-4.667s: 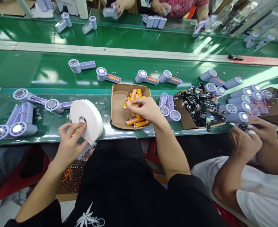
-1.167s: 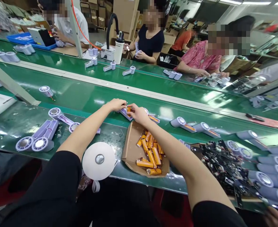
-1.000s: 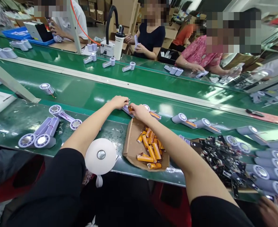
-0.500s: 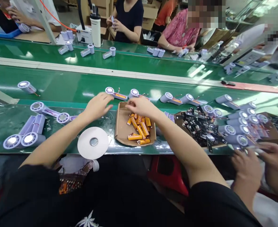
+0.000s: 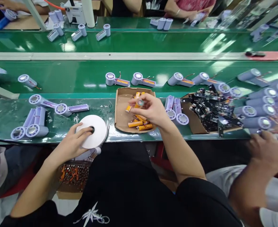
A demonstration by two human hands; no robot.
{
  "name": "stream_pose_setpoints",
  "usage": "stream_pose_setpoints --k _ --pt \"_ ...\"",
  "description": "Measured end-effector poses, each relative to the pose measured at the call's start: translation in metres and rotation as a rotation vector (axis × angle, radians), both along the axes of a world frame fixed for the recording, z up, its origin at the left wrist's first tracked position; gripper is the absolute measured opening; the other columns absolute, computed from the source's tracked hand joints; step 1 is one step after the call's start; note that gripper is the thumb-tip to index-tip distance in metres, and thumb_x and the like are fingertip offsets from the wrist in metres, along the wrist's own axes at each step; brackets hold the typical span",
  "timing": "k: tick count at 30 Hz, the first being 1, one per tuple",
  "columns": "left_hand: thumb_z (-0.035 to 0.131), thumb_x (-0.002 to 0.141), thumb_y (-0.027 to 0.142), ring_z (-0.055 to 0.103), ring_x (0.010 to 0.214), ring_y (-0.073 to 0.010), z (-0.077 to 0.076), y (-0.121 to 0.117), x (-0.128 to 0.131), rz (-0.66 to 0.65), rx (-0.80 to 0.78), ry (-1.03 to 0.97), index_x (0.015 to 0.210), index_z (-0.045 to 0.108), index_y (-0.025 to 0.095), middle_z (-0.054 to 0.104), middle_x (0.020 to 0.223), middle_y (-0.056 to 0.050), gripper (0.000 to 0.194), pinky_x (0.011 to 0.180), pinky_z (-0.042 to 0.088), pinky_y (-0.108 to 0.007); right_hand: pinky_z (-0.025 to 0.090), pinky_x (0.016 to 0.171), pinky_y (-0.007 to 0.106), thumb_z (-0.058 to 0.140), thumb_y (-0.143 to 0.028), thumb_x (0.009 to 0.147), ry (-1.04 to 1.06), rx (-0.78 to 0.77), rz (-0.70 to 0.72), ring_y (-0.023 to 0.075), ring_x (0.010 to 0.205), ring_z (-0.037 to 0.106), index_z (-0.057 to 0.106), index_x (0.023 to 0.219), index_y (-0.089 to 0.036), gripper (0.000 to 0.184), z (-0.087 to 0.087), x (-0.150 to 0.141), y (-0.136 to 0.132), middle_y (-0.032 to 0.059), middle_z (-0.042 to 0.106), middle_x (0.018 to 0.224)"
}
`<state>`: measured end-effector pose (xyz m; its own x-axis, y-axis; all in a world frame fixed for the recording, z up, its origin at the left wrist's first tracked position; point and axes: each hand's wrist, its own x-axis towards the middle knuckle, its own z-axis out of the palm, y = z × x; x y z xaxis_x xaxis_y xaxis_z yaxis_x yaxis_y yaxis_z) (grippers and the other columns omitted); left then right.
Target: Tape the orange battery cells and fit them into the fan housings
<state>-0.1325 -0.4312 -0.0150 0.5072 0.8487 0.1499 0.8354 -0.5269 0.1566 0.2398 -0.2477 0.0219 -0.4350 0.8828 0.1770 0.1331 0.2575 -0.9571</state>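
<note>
My left hand (image 5: 74, 143) rests on a white roll of tape (image 5: 93, 130) at the near edge of the bench, with a finger in the roll's centre hole. My right hand (image 5: 150, 108) hovers over a shallow cardboard tray (image 5: 120, 108) of orange batteries (image 5: 139, 124), fingers closed on one battery whose metal end faces me. Lilac fan housings with batteries fitted (image 5: 116, 80) lie on the green conveyor belt just beyond the tray.
More lilac fan housings (image 5: 29, 124) lie left of the roll and in a pile (image 5: 257, 105) at the right. A box of black circuit parts (image 5: 210, 108) sits right of the tray. A co-worker's hands (image 5: 266, 151) work at the right. People sit across the far belt.
Both hands have pulled back from the fan housing on the belt. My left hand dropped onto the tape roll, and my right hand picked a battery from the tray. The view tilted down.
</note>
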Motion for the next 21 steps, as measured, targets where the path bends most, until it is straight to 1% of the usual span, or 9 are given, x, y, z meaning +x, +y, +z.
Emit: stream_pose_setpoints --k 2,3,6,10,12,15,17,18,21 --pt "0.084 0.091 0.028 0.054 0.144 -0.0427 0.010 -0.003 0.014 0.040 0.133 -0.054 0.139 0.067 0.022 0.077 0.137 -0.014 0.052 0.118 0.053 -0.058 0.069 0.075 0.038 0.101 -0.059 0.070 0.102 -0.112 0.027 0.0232 0.080 0.081 0.074 0.110 -0.024 0.060 -0.001 0.002 -0.026 0.0045 0.084 0.093" --pt "0.084 0.092 0.029 0.058 0.138 -0.0405 0.013 -0.004 0.021 0.064 0.204 -0.062 0.141 0.065 0.023 0.079 0.131 -0.013 0.052 0.114 0.054 -0.056 0.068 0.071 0.037 0.103 -0.060 0.067 0.098 -0.120 0.017 0.0231 0.074 0.080 0.076 0.113 -0.024 0.065 -0.003 0.000 -0.040 0.0030 0.083 0.085" --pt "0.083 0.096 0.028 0.065 0.115 -0.0326 0.018 -0.007 0.043 0.090 0.352 -0.019 0.143 0.064 0.026 0.082 0.122 -0.010 0.051 0.103 0.052 -0.049 0.066 0.068 0.036 0.103 -0.061 0.067 -0.019 -0.025 -0.089 0.0228 0.068 0.076 0.082 0.117 -0.022 0.067 -0.010 -0.016 -0.072 0.0019 0.079 0.075" --pt "0.083 0.097 0.029 0.060 0.102 -0.0303 0.019 -0.005 0.058 0.046 0.392 0.068 0.143 0.067 0.026 0.084 0.119 -0.007 0.048 0.102 0.047 -0.049 0.064 0.072 0.033 0.101 -0.058 0.075 -0.239 0.074 -0.148 0.0224 0.067 0.075 0.086 0.122 -0.021 0.062 -0.014 -0.033 -0.085 -0.0001 0.074 0.065" --pt "0.083 0.097 0.027 0.057 0.100 -0.0308 0.022 -0.002 0.058 0.029 0.402 0.095 0.141 0.068 0.027 0.085 0.119 -0.005 0.046 0.104 0.046 -0.051 0.066 0.077 0.035 0.100 -0.056 0.078 -0.251 0.040 -0.090 0.0247 0.072 0.079 0.084 0.129 -0.020 0.064 -0.013 -0.032 -0.083 0.0014 0.078 0.070" --pt "0.081 0.096 0.020 0.054 0.099 -0.0302 0.028 0.000 0.060 0.031 0.412 0.126 0.138 0.070 0.028 0.085 0.119 -0.002 0.044 0.106 0.044 -0.052 0.072 0.090 0.043 0.094 -0.048 0.086 -0.069 -0.150 0.123 0.0295 0.094 0.086 0.077 0.143 -0.023 0.065 -0.015 -0.027 -0.084 0.0061 0.088 0.103" --pt "0.083 0.094 0.022 0.053 0.100 -0.0305 0.029 -0.001 0.066 0.067 0.427 0.135 0.138 0.071 0.028 0.085 0.118 -0.002 0.045 0.108 0.041 -0.055 0.072 0.099 0.048 0.092 -0.043 0.087 0.132 -0.287 0.147 0.0304 0.106 0.087 0.075 0.143 -0.025 0.062 -0.021 -0.032 -0.090 0.0070 0.088 0.117" --pt "0.085 0.093 0.026 0.052 0.101 -0.0311 0.027 -0.003 0.072 0.107 0.446 0.126 0.138 0.072 0.028 0.085 0.117 -0.004 0.047 0.108 0.040 -0.056 0.071 0.103 0.049 0.093 -0.043 0.086 0.245 -0.339 0.082 0.0303 0.110 0.086 0.074 0.141 -0.025 0.060 -0.026 -0.038 -0.095 0.0075 0.088 0.118" --pt "0.090 0.090 0.035 0.050 0.103 -0.0325 0.014 -0.015 0.090 0.242 0.519 0.011 0.141 0.071 0.026 0.082 0.106 -0.008 0.055 0.102 0.039 -0.056 0.070 0.105 0.052 0.096 -0.048 0.082 0.559 -0.436 -0.227 0.0313 0.112 0.086 0.070 0.134 -0.025 0.062 -0.038 -0.053 -0.102 0.0094 0.088 0.114"
